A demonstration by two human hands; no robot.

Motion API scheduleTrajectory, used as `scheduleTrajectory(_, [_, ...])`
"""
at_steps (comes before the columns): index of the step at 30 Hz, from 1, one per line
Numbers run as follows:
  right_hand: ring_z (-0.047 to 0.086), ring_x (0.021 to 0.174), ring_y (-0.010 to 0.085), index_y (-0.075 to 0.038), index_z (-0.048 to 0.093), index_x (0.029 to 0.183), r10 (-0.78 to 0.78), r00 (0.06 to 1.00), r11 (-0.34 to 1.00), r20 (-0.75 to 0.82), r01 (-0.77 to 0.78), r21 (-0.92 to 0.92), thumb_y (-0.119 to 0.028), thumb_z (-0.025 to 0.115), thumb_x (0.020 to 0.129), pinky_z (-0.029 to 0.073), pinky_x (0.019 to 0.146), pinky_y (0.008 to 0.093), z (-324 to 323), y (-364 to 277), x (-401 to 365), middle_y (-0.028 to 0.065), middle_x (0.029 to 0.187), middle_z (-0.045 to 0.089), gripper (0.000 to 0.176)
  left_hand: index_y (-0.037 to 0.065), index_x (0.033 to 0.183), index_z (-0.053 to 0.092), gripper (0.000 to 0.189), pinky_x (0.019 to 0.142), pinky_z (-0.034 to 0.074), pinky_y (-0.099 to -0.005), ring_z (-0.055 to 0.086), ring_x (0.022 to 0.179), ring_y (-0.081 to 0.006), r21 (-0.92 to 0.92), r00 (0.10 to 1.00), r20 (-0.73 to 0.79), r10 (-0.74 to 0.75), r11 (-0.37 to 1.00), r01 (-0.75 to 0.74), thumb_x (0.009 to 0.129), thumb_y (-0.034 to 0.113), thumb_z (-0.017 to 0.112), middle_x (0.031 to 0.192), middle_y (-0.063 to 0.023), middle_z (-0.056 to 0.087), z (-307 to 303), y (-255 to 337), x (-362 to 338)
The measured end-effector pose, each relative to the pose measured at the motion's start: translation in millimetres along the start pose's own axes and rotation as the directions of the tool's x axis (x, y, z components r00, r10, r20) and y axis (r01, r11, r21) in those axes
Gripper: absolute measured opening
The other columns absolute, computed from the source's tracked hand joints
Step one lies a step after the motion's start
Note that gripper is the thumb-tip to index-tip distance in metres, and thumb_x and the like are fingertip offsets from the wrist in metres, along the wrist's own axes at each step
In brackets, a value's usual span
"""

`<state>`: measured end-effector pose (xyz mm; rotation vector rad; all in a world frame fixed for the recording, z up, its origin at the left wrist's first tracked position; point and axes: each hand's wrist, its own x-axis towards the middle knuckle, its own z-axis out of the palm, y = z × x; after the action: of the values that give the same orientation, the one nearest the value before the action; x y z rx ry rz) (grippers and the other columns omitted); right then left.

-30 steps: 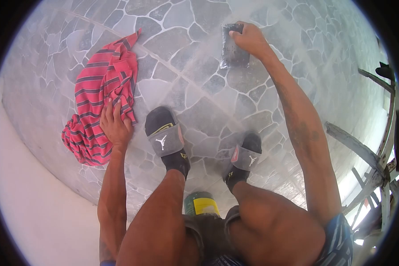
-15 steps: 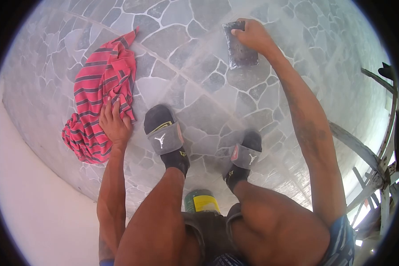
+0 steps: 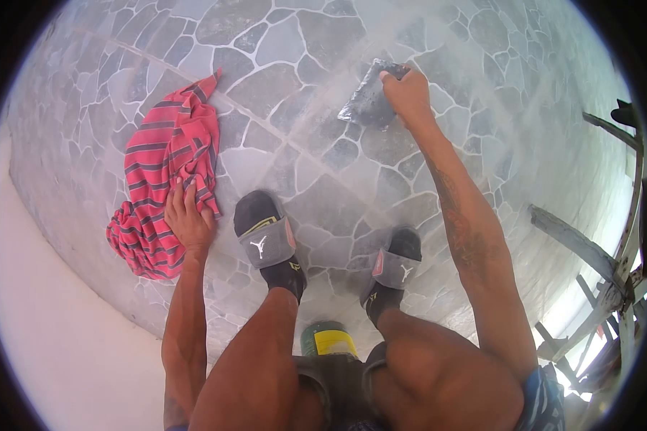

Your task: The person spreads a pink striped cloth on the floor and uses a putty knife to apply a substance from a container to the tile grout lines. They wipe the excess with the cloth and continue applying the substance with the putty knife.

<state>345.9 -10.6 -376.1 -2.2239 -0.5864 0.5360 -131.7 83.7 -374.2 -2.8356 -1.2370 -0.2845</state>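
I squat on a grey stone-pattern tiled floor [image 3: 323, 43]. My right hand [image 3: 406, 92] reaches forward and grips a dark rectangular pad [image 3: 366, 100] pressed flat on the tiles. My left hand [image 3: 188, 219] rests fingers-down on a red cloth with grey stripes [image 3: 165, 165], which lies crumpled on the floor at my left. My feet, in dark socks and grey slides [image 3: 266, 241], are planted between the two hands.
A green can with a yellow label [image 3: 326, 339] stands on the floor between my legs. A pale wall or ledge [image 3: 43, 323] runs along the left. Rough wooden and metal framing [image 3: 597, 266] stands at the right edge.
My right hand has dragged the dark pad toward me and a little to the left, turning it on the tiles. My left hand stays on the striped cloth.
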Motion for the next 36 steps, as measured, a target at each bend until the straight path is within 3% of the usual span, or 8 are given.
scheduleTrajectory(6, [0.067, 0.104, 0.0418, 0.010, 0.064, 0.111, 0.158, 0.987, 0.986, 0.043, -0.160, 0.042, -0.022, 0.063, 0.084, 0.050, 0.089, 0.0455, 4, -25, 0, 0.0307, 0.103, 0.068, 0.042, 0.011, 0.137, 0.053, 0.054, 0.107, 0.034, -0.0489, 0.047, 0.129, -0.0371, 0.011, 1.000, 0.018, 0.001, 1.000, -0.001, 0.084, 0.021, 0.051, 0.146, -0.0128, 0.049, -3, 3, -4])
scheduleTrajectory(9, [0.068, 0.098, 0.0410, 0.008, 0.065, 0.106, -0.027, 0.996, 0.998, -0.090, 0.021, -0.065, -0.021, 0.062, 0.084, 0.051, 0.083, 0.0456, 17, 12, -13, 0.0283, 0.097, 0.070, 0.036, 0.014, 0.137, 0.053, 0.056, 0.107, 0.033, -0.0495, 0.046, 0.129, -0.0370, -0.016, 1.000, -0.003, -0.007, 1.000, 0.007, 0.082, 0.020, 0.054, 0.146, -0.0114, 0.049, 1, 0, 1])
scheduleTrajectory(13, [0.067, 0.102, 0.0404, 0.008, 0.065, 0.109, 0.149, 0.974, 0.989, 0.173, -0.146, -0.031, -0.023, 0.063, 0.083, 0.051, 0.088, 0.0455, -15, -44, -8, 0.0279, 0.103, 0.069, 0.041, 0.016, 0.138, 0.052, 0.057, 0.106, 0.033, -0.0504, 0.046, 0.128, -0.0372, -0.029, 0.999, 0.028, -0.019, 0.999, 0.020, 0.081, 0.020, 0.056, 0.146, -0.0106, 0.049, -3, 2, -4])
scheduleTrajectory(17, [0.068, 0.095, 0.0383, 0.007, 0.067, 0.100, -0.034, 0.990, 0.994, 0.136, 0.047, -0.096, -0.026, 0.064, 0.083, 0.050, 0.083, 0.0447, -10, 14, 4, 0.0269, 0.098, 0.069, 0.037, 0.015, 0.137, 0.052, 0.056, 0.106, 0.034, -0.0502, 0.047, 0.128, -0.0373, -0.007, 1.000, -0.001, -0.014, 1.000, 0.014, 0.082, 0.020, 0.054, 0.146, -0.0113, 0.049, 2, -1, 0])
scheduleTrajectory(21, [0.057, 0.067, 0.0140, 0.005, 0.065, 0.086, 0.179, 0.942, 0.977, 0.285, -0.136, -0.163, -0.019, 0.069, 0.083, 0.045, 0.058, 0.0338, -22, -14, 10, 0.0069, 0.076, 0.062, 0.024, 0.011, 0.137, 0.052, 0.054, 0.106, 0.035, -0.0492, 0.047, 0.128, -0.0372, 0.000, 1.000, 0.030, 0.001, 1.000, -0.001, 0.084, 0.020, 0.051, 0.145, -0.0129, 0.050, -4, 5, -4])
scheduleTrajectory(22, [0.050, 0.061, 0.0111, 0.003, 0.059, 0.076, 0.016, 0.970, 0.998, 0.241, -0.031, 0.057, -0.018, 0.070, 0.084, 0.041, 0.053, 0.0327, -18, -14, 11, 0.0024, 0.070, 0.055, 0.024, 0.011, 0.137, 0.052, 0.054, 0.106, 0.035, -0.0492, 0.047, 0.128, -0.0373, 0.005, 1.000, 0.022, 0.004, 1.000, -0.004, 0.084, 0.020, 0.051, 0.145, -0.0130, 0.050, -4, 3, -3])
scheduleTrajectory(28, [0.055, 0.066, 0.0134, 0.006, 0.062, 0.083, 0.175, 0.909, 0.984, 0.378, -0.178, -0.028, -0.013, 0.070, 0.084, 0.044, 0.056, 0.0344, -35, -8, 16, 0.0029, 0.074, 0.058, 0.020, 0.012, 0.137, 0.052, 0.054, 0.106, 0.035, -0.0491, 0.047, 0.128, -0.0375, -0.008, 1.000, 0.022, 0.010, 1.000, -0.010, 0.084, 0.021, 0.052, 0.145, -0.0131, 0.050, -7, 4, -1])
scheduleTrajectory(36, [0.059, 0.075, 0.0162, 0.009, 0.064, 0.098, 0.171, 0.897, 0.983, 0.408, -0.185, -0.006, -0.013, 0.070, 0.084, 0.050, 0.064, 0.0343, -31, 4, 24, 0.0080, 0.085, 0.062, 0.027, 0.012, 0.138, 0.052, 0.055, 0.106, 0.034, -0.0486, 0.047, 0.129, -0.0372, -0.003, 1.000, 0.030, 0.005, 1.000, -0.005, 0.084, 0.020, 0.051, 0.145, -0.0129, 0.050, -7, 3, -4])
